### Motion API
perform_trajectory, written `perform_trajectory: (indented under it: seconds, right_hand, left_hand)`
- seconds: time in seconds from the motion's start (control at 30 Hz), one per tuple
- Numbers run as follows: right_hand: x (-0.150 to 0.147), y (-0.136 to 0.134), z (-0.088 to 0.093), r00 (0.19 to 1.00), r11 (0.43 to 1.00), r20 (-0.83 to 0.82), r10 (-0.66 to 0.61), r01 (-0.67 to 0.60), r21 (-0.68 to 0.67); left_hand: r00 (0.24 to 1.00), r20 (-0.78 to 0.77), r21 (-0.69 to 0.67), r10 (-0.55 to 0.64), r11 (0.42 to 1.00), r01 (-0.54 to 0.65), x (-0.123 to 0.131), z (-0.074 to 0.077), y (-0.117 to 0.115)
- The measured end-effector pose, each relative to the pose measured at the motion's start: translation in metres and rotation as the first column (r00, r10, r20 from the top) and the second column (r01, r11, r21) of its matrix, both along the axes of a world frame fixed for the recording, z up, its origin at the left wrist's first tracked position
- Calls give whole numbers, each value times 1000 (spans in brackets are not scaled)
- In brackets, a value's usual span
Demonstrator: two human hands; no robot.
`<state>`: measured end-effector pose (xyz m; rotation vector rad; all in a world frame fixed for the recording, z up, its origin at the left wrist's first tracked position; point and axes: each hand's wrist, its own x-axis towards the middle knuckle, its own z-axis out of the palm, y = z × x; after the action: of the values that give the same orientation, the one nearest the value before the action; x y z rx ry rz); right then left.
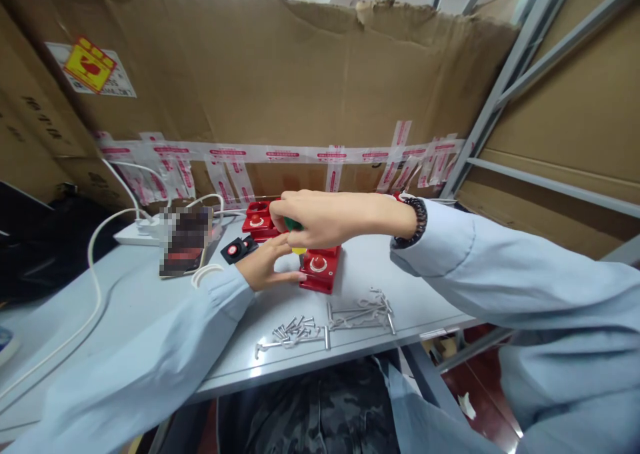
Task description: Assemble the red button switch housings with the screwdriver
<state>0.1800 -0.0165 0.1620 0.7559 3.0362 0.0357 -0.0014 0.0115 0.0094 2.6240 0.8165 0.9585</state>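
A screwdriver [293,225] with a green and yellow handle is held in my right hand [327,215], fingers wrapped round its top. It points down at the left part of a red housing [323,267] with a round red knob; its tip is hard to make out. My left hand [264,265] braces this housing from the left, thumb against its near left edge and fingers beside the screwdriver. Behind my hands, partly covered, stands another red housing [257,222] with a similar knob. Black parts [234,249], one with a red and white round face, lie by my left wrist.
Several loose screws [295,327] lie near the table's front edge, beside thin metal handle-like pieces [360,315]. At the left are a phone [187,244], a white power strip [135,234] and cables. A taped cardboard wall [300,81] rises behind the table [400,287].
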Motion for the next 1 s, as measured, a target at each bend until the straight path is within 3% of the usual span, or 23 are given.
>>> perform_trajectory:
  seconds: [0.17, 0.33, 0.43, 0.6, 0.7, 0.8, 1.0]
  right_hand:
    - [-1, 5, -7, 997, 1000, -73, -27, 27, -4]
    - [1, 11, -19, 972, 982, -206, -116, 144, 123]
    - [4, 10, -19, 973, 982, -168, -155, 171, 85]
    - [11, 6, -13, 989, 995, -133, -61, 70, 65]
    - [13, 5, -13, 981, 985, -159, -112, 131, 115]
    - [13, 7, -15, 978, 989, -178, -108, 124, 83]
    - [16, 12, -20, 965, 998, -257, -45, 53, 23]
  left_hand:
    - [917, 390, -186, 87, 982, -13, 9, 18, -9]
    - [820, 557, -269, 133, 963, 26, 26, 24, -6]
    - [799, 581, -308, 152, 950, 43, 30, 25, -5]
    - [857, 514, -383, 48, 906, 179, 27, 29, -9]
    - [886, 459, -343, 57, 932, 118, 25, 30, -9]
    - [878, 467, -297, 107, 954, 42, 25, 29, -9]
    - [906, 422, -319, -13, 934, 163, 25, 29, -10]
